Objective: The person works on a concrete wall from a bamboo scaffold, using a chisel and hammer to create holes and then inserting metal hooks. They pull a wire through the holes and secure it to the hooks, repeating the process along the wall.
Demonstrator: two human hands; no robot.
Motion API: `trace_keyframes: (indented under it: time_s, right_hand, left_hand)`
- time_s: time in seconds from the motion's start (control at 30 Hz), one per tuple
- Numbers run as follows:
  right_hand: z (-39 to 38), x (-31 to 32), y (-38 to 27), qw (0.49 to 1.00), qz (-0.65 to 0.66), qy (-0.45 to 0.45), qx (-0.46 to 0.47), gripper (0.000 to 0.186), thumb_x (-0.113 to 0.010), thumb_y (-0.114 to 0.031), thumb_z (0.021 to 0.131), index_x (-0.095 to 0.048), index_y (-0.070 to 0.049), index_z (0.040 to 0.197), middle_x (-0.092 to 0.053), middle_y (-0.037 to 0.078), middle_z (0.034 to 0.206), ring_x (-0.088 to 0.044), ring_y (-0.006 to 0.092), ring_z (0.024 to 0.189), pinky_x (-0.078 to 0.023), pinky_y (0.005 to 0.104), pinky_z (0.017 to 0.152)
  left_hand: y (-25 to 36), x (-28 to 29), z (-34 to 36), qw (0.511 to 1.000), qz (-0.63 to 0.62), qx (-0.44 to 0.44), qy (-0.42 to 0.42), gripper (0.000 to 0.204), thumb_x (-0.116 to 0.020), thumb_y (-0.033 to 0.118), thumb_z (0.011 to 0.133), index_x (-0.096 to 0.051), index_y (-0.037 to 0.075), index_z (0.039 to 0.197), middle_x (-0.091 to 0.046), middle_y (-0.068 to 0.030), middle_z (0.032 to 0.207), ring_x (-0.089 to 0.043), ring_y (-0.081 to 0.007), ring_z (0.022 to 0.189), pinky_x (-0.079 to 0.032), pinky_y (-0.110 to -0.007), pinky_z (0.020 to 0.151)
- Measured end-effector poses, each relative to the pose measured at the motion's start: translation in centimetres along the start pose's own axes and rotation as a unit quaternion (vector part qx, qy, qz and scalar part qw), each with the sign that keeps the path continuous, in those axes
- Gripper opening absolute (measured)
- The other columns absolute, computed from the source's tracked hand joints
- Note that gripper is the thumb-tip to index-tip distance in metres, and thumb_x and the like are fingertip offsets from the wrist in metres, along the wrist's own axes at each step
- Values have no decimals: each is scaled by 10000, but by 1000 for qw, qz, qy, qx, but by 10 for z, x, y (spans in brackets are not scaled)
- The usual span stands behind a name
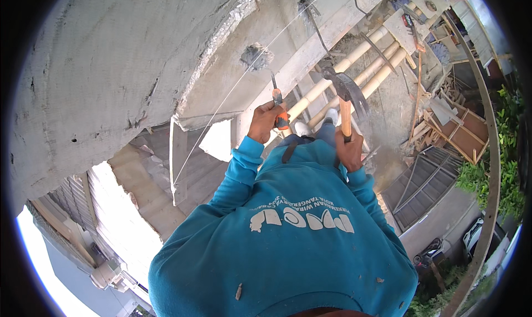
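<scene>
My left hand (265, 121) is closed around the orange and black handle of a screwdriver-like tool (278, 98). Its thin metal shaft points up toward a rough chipped hole (256, 57) in the grey concrete; whether the tip touches the concrete I cannot tell. In my right hand (349, 152) is the wooden handle of a hammer (346, 115). The hammer's dark metal head is raised, to the right of the handheld tool and apart from it. A thin taut string (224, 99) crosses in front of the concrete, left of the hole.
Bamboo poles (363, 76) run beneath me, near my feet. Bent steel bars (316, 26) stick out of the concrete beam. Far below lie scrap wood (457, 123) and a metal grating (426, 178). A curved strip (490, 151) passes along the right side.
</scene>
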State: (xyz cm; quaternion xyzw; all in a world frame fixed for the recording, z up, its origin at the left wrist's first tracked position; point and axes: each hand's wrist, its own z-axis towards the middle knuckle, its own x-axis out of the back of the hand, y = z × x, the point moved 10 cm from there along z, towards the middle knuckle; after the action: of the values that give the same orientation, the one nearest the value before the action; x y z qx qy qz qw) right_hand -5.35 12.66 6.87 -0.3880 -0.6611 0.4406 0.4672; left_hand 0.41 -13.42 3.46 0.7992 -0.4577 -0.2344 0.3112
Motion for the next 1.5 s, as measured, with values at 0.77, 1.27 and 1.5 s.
trace_keyframes:
  time_s: [0.77,1.27,1.5]
  right_hand:
    - [58,-31,-12,959,-147,-220,98,195,-654,-160,838,-658,23,905,-610,168,641,-611,216,542,-456,350,519]
    - [54,-5,-38,981,-64,-151,101,159,-653,-126,849,-644,32,864,-556,115,570,-518,76,531,-394,296,470]
    - [19,-9,-43,992,4,-73,106,154,-654,-116,854,-642,36,865,-564,66,574,-504,74,535,-389,286,477]
  left_hand:
    - [23,-23,-29,972,-219,-72,-51,345,-496,210,923,-556,-49,1144,-618,-135,991,-642,-248,859,-526,-390,832]
    - [93,-36,5,905,-388,-142,-106,302,-426,216,999,-483,-38,1152,-554,-145,1090,-586,-267,991,-460,-503,1016]
    - [106,-33,12,891,-422,-138,-96,262,-423,179,1007,-464,-64,1095,-567,-176,1017,-589,-289,938,-496,-561,973]
